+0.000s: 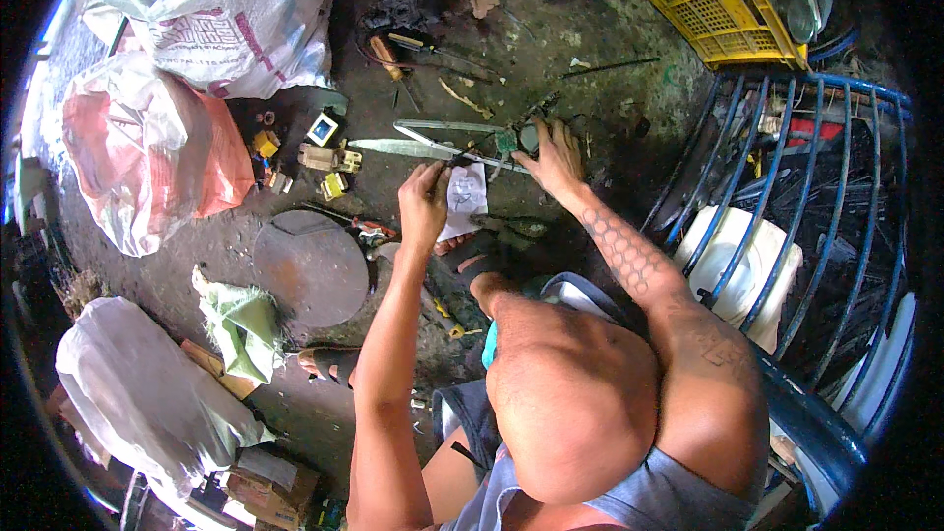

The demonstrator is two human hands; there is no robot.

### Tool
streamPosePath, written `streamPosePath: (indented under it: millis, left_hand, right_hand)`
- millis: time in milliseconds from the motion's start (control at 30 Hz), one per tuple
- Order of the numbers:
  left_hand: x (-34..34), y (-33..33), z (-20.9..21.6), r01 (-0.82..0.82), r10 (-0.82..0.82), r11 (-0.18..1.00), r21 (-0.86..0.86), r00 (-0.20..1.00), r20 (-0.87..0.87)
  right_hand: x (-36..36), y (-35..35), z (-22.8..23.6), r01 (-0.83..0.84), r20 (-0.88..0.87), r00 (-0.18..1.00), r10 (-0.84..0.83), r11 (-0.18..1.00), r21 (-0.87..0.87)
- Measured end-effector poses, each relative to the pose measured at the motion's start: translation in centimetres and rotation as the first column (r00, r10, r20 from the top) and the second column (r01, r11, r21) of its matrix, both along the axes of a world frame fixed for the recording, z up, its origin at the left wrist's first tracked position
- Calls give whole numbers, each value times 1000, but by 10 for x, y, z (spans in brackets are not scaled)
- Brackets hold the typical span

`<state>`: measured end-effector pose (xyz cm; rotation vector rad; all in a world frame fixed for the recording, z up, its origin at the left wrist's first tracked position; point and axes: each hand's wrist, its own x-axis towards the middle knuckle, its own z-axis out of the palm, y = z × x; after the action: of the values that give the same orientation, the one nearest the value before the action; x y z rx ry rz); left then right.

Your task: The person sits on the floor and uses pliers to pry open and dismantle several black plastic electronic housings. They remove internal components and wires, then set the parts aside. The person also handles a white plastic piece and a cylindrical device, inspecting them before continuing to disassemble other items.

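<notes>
1. The green circuit board [505, 144] lies low over the floor [610, 187], at the right end of a narrow pale frame [447, 125], with a rounded grey part [529, 139] just beside it on the right.
2. The right hand [557, 165] is the nearer one: it reaches in from the lower right, its thumb close to the board's lower edge and its index finger by the grey part. These fingers are parted, with the grey part between them; whether they squeeze it or only rest against it cannot be told.
3. The left hand [423, 199] is on the other side, left of the board and slightly lower. Its fingers [434, 172] are pressed together, seemingly pinching a thin dark piece [454, 169] too small to make out.
4. From the left fingers, the board lies to the right and a little away from the person; the frame's long axis runs roughly left to right, tipping toward the person at its right end, so it spans the gap between the hands.
5. A white paper slip [467, 199] lies just right of the left hand, below the frame. Farther off are an orange-handled screwdriver [386, 59], above the frame, and a round flat disc [311, 270], lower left.
</notes>
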<state>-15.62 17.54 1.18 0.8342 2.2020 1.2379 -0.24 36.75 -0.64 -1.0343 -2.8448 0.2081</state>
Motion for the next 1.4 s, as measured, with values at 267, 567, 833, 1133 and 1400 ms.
streamPosePath:
  millis: [267,567,833,1133,1400]
  left_hand:
    - [-5,-18,144,-471,412,827,305,879,241]
    - [-41,-84,201,-792,732,344,505,563,383]
    - [-64,-187,226,-691,880,57,721,375,291]
    - [-44,-161,159,-844,860,510,169,504,-76]
    - [11,-168,52,-698,715,695,-174,644,271]
  right_hand:
    - [0,19,-47,172,-162,931,-327,785,-595]
    - [-3,18,-7,253,-320,730,-603,675,-693]
    - [-48,-30,-13,-145,-393,919,-5,925,-350]
    - [-70,-62,-30,0,-21,1000,-2,995,-103]
    - [-75,-38,-23,62,-252,947,-200,882,-467]
